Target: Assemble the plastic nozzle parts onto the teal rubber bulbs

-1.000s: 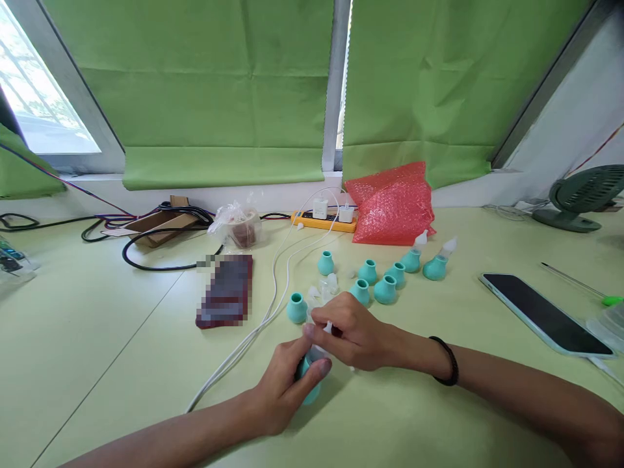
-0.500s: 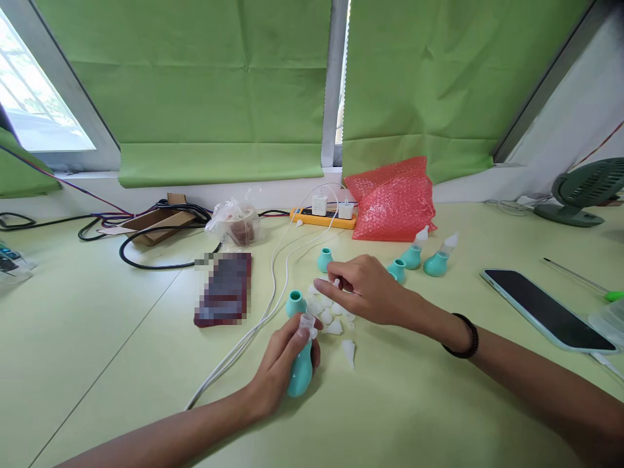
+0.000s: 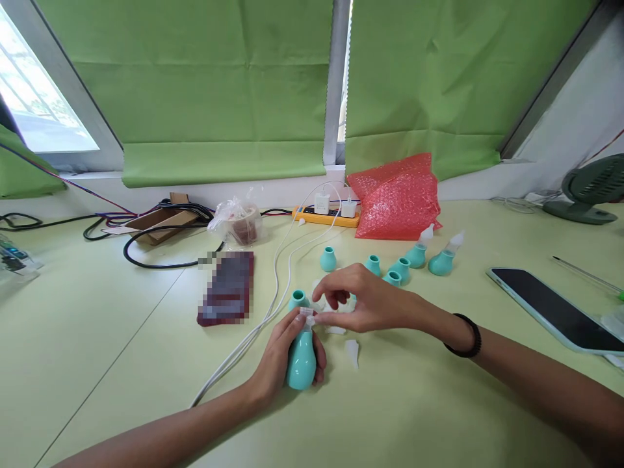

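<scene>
My left hand (image 3: 283, 354) is wrapped round a teal rubber bulb (image 3: 301, 361) held upright on the table, a clear collar at its neck. My right hand (image 3: 363, 302) pinches a small clear plastic tip (image 3: 319, 318) right beside the bulb's neck. More clear cone tips (image 3: 351, 351) lie loose just right of the bulb. Several empty teal bulbs (image 3: 327, 259) stand behind my hands. Two bulbs with tips fitted (image 3: 442, 260) stand further right.
A phone (image 3: 558, 310) lies face up at the right. White charger cables (image 3: 277, 286) run from a yellow power strip (image 3: 325, 217). A red bubble-wrap bag (image 3: 397, 198), a dark pouch (image 3: 227, 289), a clear bag, black cables and a fan (image 3: 585, 192) line the back.
My right hand picked a clear tip from the pile and brought it back to the bulb's neck. My left hand tipped the bulb upright.
</scene>
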The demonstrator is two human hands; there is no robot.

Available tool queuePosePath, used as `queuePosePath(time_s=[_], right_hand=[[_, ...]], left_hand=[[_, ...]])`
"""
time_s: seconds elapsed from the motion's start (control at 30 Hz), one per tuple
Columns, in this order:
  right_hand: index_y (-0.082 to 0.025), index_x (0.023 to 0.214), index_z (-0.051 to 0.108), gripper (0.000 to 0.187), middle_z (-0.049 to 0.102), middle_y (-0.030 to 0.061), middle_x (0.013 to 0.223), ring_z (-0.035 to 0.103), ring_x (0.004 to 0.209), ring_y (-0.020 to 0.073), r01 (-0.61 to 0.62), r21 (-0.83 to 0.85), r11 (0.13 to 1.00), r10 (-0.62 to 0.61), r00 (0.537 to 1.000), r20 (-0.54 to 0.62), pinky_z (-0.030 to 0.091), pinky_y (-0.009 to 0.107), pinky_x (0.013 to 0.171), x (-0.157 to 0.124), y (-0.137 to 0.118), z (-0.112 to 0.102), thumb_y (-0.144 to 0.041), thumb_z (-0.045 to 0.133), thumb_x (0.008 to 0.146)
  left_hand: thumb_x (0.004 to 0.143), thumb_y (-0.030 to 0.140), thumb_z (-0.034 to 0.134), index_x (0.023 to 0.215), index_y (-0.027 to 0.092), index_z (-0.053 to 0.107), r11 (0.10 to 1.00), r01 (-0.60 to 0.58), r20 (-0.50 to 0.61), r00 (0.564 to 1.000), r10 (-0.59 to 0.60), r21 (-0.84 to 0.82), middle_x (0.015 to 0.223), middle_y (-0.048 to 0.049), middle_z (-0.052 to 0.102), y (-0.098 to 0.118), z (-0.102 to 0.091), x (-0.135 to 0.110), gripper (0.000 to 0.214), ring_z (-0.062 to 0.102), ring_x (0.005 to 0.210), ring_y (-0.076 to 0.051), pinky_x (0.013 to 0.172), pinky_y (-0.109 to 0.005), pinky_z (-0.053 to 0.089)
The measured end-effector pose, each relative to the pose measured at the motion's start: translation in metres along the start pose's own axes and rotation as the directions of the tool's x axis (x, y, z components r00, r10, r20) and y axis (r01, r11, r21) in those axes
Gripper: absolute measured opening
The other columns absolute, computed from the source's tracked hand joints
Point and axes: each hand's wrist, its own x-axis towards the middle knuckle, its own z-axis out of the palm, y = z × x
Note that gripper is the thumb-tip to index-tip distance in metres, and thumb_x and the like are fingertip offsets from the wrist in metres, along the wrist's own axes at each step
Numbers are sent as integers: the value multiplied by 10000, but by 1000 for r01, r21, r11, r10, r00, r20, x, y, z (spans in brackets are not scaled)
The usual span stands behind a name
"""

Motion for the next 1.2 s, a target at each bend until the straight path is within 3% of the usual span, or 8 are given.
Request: queuePosePath(time_s=[0.07,0.2,0.4,0.77,0.9,1.2], right_hand=[[-123,801,592,171,562,7,646,493,583,78,116,56,992,-117,993,12,361,192,546,-1,-4,2,-285,562,755],[-118,770,619,183,598,46,673,523,631,103,247,-7,969,-247,969,-13,385,210,557,-1,-2,13,-238,489,817],[-108,707,610,275,592,52,630,500,611,121,350,-295,889,-398,909,-123,381,232,531,0,4,31,-151,385,859],[-128,733,589,265,557,14,589,461,555,106,397,-419,817,-422,906,37,267,247,475,-2,-3,17,-117,360,865],[-133,722,577,252,560,11,593,461,546,102,385,-398,833,-385,919,84,261,248,474,-3,-4,17,-125,366,859],[-103,720,538,256,579,54,671,479,608,139,412,-519,749,-403,905,137,279,272,502,-3,-6,21,-57,318,845]], left_hand=[[864,340,305,793,185,388,1000,1,-1,1000,-1,-2,482,-30,595,-1,0,0,190,544,361,-160,355,-234,417],[853,346,316,775,185,393,1000,-19,15,1000,19,-7,455,-36,600,-2,-1,-1,195,553,353,-178,343,-236,412],[839,348,315,734,171,406,999,-43,-73,996,41,-29,436,-48,597,1,-1,1,224,537,335,-180,341,-252,419],[846,328,338,750,184,405,996,-72,-65,995,75,48,410,-23,588,0,0,-3,185,524,311,-164,320,-224,400],[842,328,349,761,179,411,995,-55,-75,995,61,82,392,-14,576,2,2,-4,180,511,298,-158,306,-214,385],[826,353,383,728,184,398,993,-49,-112,992,61,111,377,-3,560,4,2,-4,195,506,293,-157,299,-212,376]])
